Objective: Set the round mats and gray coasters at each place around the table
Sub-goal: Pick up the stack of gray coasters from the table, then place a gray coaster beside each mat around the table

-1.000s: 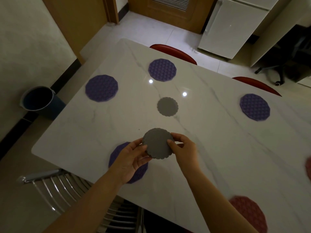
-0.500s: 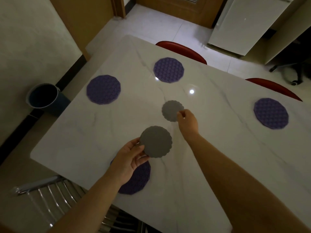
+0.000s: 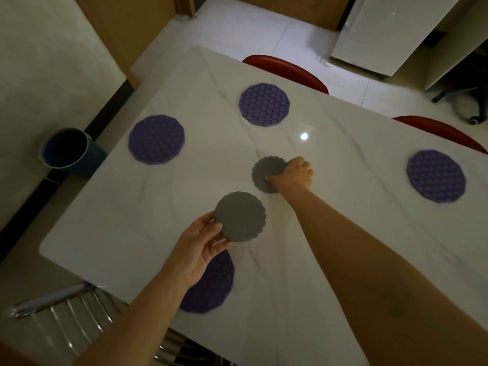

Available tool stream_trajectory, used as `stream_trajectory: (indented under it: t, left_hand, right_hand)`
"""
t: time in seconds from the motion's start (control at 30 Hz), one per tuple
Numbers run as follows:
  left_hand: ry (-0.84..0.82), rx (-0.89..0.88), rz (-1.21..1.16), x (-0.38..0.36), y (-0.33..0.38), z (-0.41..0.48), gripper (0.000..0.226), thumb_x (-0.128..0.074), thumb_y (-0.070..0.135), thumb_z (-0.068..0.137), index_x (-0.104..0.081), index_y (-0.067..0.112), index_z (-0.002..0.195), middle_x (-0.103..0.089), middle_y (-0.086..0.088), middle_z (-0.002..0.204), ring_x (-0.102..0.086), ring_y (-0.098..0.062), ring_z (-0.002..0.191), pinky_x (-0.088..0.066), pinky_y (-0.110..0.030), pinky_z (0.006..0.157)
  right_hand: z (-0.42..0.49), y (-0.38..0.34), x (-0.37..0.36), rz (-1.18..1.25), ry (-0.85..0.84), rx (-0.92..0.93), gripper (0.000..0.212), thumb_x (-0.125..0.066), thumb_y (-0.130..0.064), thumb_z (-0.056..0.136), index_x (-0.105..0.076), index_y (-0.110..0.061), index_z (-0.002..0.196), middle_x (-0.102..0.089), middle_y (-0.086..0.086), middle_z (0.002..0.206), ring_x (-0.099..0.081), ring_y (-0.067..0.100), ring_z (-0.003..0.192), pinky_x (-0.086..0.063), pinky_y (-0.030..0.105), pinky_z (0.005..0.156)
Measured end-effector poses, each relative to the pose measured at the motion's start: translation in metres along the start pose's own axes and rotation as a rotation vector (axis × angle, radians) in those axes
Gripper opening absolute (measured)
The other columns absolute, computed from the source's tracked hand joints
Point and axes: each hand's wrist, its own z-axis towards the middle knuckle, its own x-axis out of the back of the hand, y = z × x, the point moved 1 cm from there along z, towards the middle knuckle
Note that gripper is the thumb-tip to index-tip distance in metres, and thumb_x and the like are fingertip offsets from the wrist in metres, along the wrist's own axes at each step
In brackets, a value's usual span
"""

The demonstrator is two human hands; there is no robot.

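On the table (image 3: 126,223), gray coaster (image 3: 265,171) in right hand (image 3: 297,177) grip.

**Fig.** Person's body, head-cam view. Two limbs are shown: L hand (image 3: 200,249) w/ L forearm (image 3: 126,320), and R hand (image 3: 294,175) w/ R forearm (image 3: 383,260). Both forearms are seen bare from wrist to frame edge, and hands, wrists and fingers are likewise uncovered. Each forearm is seen slim at the wrist and wider toward the lower edge of frame. The R one is rendered much the broader of the two. Knuckle ridges are made out on R hand. Nail detail cannot be resolved (dim light, blur).
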Motion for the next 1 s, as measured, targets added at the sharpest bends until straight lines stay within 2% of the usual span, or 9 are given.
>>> stream_trajectory:
  t: [0.1, 0.17, 0.2, 0.33, 0.5, 0.63, 0.8, 0.9, 1.0]
  left_hand:
    - [0.001, -0.003, -0.005, 0.002, 0.000, -0.001, 0.042, -0.063, 0.011, 0.080, -0.059, 0.009, 0.121, -0.072, -0.012, 0.114, -0.071, -0.022, 0.098, -0.058, -0.027, 0.071]
    - [-0.002, -0.007, 0.000, 0.003, 0.001, -0.003, 0.043, -0.063, 0.011, 0.080, -0.058, 0.009, 0.122, -0.071, -0.012, 0.115, -0.070, -0.023, 0.100, -0.058, -0.027, 0.071]
    - [-0.005, -0.009, 0.002, 0.004, 0.002, -0.005, 0.043, -0.063, 0.011, 0.080, -0.058, 0.009, 0.122, -0.071, -0.013, 0.115, -0.070, -0.023, 0.100, -0.058, -0.027, 0.072]
    - [-0.029, -0.019, 0.013, 0.003, 0.002, -0.011, 0.043, -0.061, 0.010, 0.081, -0.058, 0.008, 0.124, -0.070, -0.013, 0.117, -0.069, -0.024, 0.102, -0.059, -0.028, 0.074]
    - [-0.051, 0.006, 0.004, -0.001, -0.002, -0.016, 0.045, -0.060, 0.008, 0.082, -0.055, 0.006, 0.127, -0.069, -0.015, 0.119, -0.069, -0.025, 0.101, -0.059, -0.028, 0.072]
    - [-0.097, 0.043, 0.044, -0.010, -0.007, -0.022, 0.048, -0.061, 0.010, 0.082, -0.054, 0.007, 0.129, -0.069, -0.015, 0.118, -0.070, -0.025, 0.099, -0.059, -0.029, 0.072]
    - [-0.191, 0.091, 0.118, -0.032, -0.022, -0.033, 0.047, -0.062, 0.015, 0.081, -0.055, 0.013, 0.128, -0.071, -0.011, 0.117, -0.068, -0.027, 0.105, -0.058, -0.029, 0.073]
    - [-0.264, 0.106, 0.174, -0.047, -0.034, -0.045, 0.049, -0.066, 0.018, 0.080, -0.055, 0.018, 0.127, -0.070, -0.009, 0.120, -0.067, -0.028, 0.109, -0.058, -0.031, 0.077]
    - [-0.313, 0.123, 0.194, -0.060, -0.047, -0.057, 0.047, -0.065, 0.015, 0.082, -0.055, 0.021, 0.128, -0.070, -0.008, 0.120, -0.066, -0.028, 0.110, -0.058, -0.032, 0.079]
  right_hand:
    - [-0.006, 0.001, -0.002, 0.245, -0.022, 0.010, 0.064, -0.072, -0.023, 0.077, -0.034, -0.010, 0.126, -0.053, 0.014, 0.116, -0.056, 0.028, 0.102, -0.052, 0.041, 0.087]
    - [-0.014, 0.006, -0.001, 0.421, -0.034, 0.048, 0.048, -0.061, -0.015, 0.084, -0.034, -0.015, 0.125, -0.057, 0.012, 0.107, -0.057, 0.019, 0.083, -0.051, 0.036, 0.072]
    - [-0.018, 0.010, 0.002, 0.472, -0.028, 0.068, 0.044, -0.056, -0.014, 0.086, -0.036, -0.016, 0.125, -0.058, 0.010, 0.105, -0.056, 0.017, 0.078, -0.050, 0.034, 0.070]
    - [-0.040, 0.027, 0.026, 0.761, -0.001, 0.047, 0.037, -0.056, -0.016, 0.090, -0.047, -0.018, 0.126, -0.063, 0.007, 0.111, -0.062, 0.017, 0.088, -0.051, 0.027, 0.073]
    - [-0.107, 0.059, 0.051, 1.080, 0.008, 0.125, 0.027, -0.060, -0.016, 0.090, -0.052, -0.026, 0.113, -0.069, 0.003, 0.100, -0.069, 0.012, 0.083, -0.056, 0.019, 0.064]
    - [-0.164, 0.083, 0.056, 1.160, -0.005, 0.160, 0.025, -0.063, -0.016, 0.088, -0.058, -0.033, 0.106, -0.068, -0.002, 0.095, -0.068, 0.007, 0.080, -0.055, 0.017, 0.062]
    - [-0.203, 0.109, 0.047, 1.118, 0.075, 0.081, 0.031, -0.063, -0.012, 0.088, -0.058, -0.020, 0.117, -0.066, 0.002, 0.092, -0.067, 0.006, 0.077, -0.054, 0.015, 0.062]
    - [-0.219, 0.124, 0.042, 1.097, 0.184, 0.009, 0.040, -0.063, -0.012, 0.087, -0.054, -0.018, 0.125, -0.064, 0.002, 0.095, -0.064, 0.009, 0.083, -0.053, 0.012, 0.064]
    - [-0.236, 0.137, 0.039, 1.082, 0.291, -0.012, 0.040, -0.063, -0.016, 0.088, -0.054, -0.016, 0.127, -0.064, -0.004, 0.106, -0.061, 0.005, 0.094, -0.052, 0.010, 0.068]
